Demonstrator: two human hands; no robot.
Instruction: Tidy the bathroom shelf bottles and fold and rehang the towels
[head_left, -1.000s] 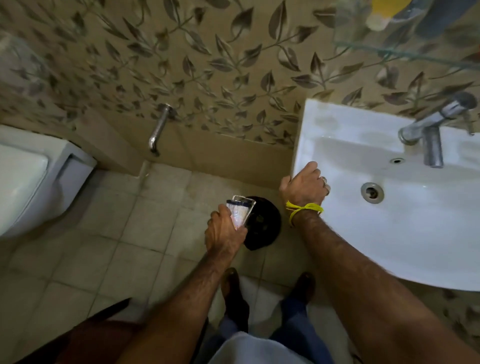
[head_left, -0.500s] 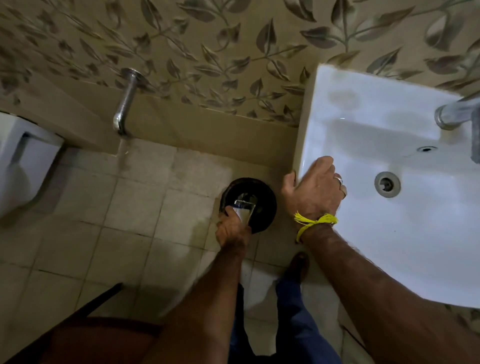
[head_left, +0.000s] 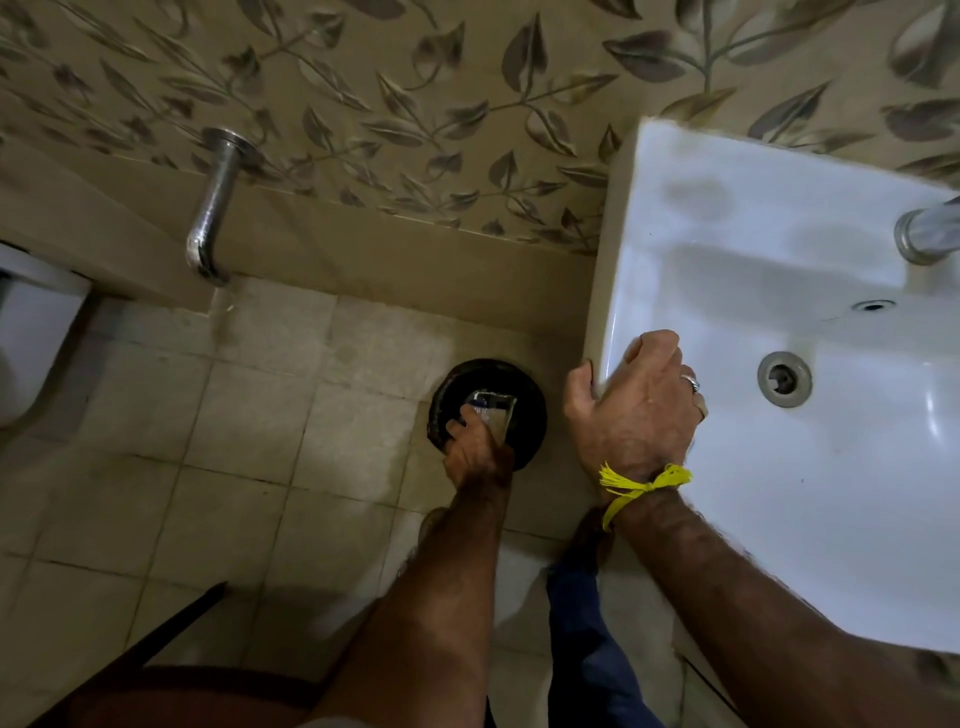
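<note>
Left hand (head_left: 475, 452): fingers curled around a small clear packet (head_left: 493, 415), held over the black round bin (head_left: 530, 415) on the floor. Right hand (head_left: 636, 410): fingers gripping the white sink (head_left: 779, 249) rim.

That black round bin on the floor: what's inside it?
Over the black bin's opening, the left hand grips a small shiny packet, which blocks part of the view. The rest of the inside is dark, so any contents cannot be made out.
</note>
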